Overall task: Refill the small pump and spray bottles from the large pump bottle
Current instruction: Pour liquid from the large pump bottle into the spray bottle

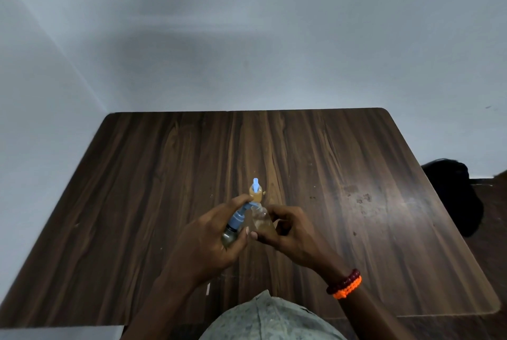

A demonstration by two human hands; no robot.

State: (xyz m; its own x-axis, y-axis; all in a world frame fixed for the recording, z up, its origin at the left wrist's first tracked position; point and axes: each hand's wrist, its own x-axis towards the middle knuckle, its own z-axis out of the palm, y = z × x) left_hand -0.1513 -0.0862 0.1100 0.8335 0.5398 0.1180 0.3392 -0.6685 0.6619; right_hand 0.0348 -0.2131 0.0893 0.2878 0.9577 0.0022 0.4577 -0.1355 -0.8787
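My left hand (pixel 208 241) grips a clear bottle with a blue pump head (pixel 236 220), tilted so the nozzle points right. Its index finger lies over the pump top. My right hand (pixel 285 230) holds a small clear bottle (pixel 260 220) with its mouth just under the nozzle; a little yellowish liquid shows inside. Just beyond both hands, a small bottle of orange-yellow liquid with a light blue top (pixel 255 191) stands upright on the dark wooden table (pixel 356 175).
The table's far edge meets a pale wall. A black bag (pixel 452 188) sits on the floor past the table's right edge. Red and orange bracelets (pixel 345 283) are on my right wrist.
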